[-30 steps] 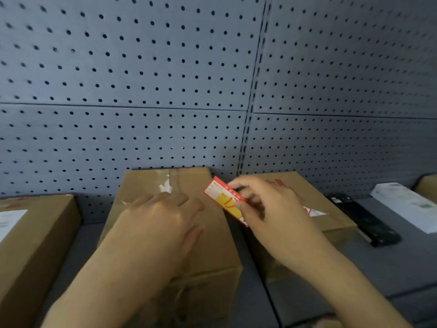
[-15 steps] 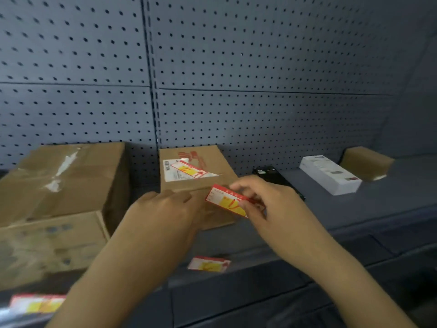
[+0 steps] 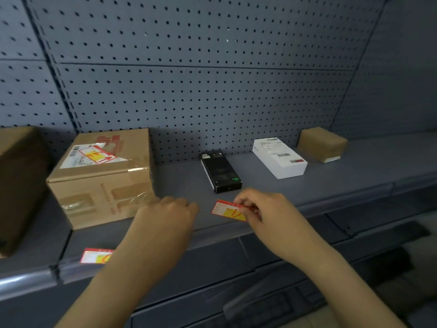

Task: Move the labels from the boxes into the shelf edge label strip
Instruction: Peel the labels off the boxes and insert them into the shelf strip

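Observation:
My right hand [image 3: 267, 209] pinches a red and yellow label [image 3: 227, 210] by its right end, just above the shelf's front part. My left hand [image 3: 168, 214] hovers beside it to the left with fingers curled and nothing in it. A second label [image 3: 97, 155] lies on top of the cardboard box [image 3: 104, 185] at the left. A third label [image 3: 95, 256] sits in the shelf edge label strip [image 3: 33, 278], partly hidden by my left forearm.
A black box [image 3: 220, 171], a white box [image 3: 279, 157] and a small brown box [image 3: 321, 144] stand further right on the grey shelf [image 3: 331, 176]. Another large cardboard box [image 3: 16, 185] is at the far left. Perforated panels form the back wall.
The view has swung right and down. My right hand has carried the label away from the boxes and lower, toward the shelf's front edge. My left hand came off the box and followed.

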A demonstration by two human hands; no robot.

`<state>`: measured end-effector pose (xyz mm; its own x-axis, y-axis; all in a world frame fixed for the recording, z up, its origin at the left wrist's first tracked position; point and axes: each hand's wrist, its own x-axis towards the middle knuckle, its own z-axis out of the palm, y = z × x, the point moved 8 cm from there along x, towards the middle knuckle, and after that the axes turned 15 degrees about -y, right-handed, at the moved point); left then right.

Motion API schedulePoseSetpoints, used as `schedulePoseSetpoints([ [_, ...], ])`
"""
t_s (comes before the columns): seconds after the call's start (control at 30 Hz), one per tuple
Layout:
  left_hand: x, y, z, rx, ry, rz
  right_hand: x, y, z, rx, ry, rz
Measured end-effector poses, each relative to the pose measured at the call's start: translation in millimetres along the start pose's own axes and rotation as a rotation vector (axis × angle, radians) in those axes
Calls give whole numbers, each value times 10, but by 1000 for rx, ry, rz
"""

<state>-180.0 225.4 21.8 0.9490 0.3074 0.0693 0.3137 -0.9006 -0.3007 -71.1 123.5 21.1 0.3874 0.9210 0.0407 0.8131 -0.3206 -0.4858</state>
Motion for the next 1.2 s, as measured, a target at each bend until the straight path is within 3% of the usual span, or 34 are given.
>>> schedulePoseSetpoints([
  [0.3, 609, 441, 173, -32, -88, 5, 267, 636, -170, 44, -90, -31],
  [0.67, 771, 991, 297, -95, -200, -149, 356, 1100, -124, 97, -251, -184],
  [1.0, 951, 1148, 677, -136, -276, -159, 512, 1248, 56, 247, -218, -269],
  [1.2, 916, 1165, 679, -213, -194, -163, 575, 1242, 115, 263, -173, -278],
])
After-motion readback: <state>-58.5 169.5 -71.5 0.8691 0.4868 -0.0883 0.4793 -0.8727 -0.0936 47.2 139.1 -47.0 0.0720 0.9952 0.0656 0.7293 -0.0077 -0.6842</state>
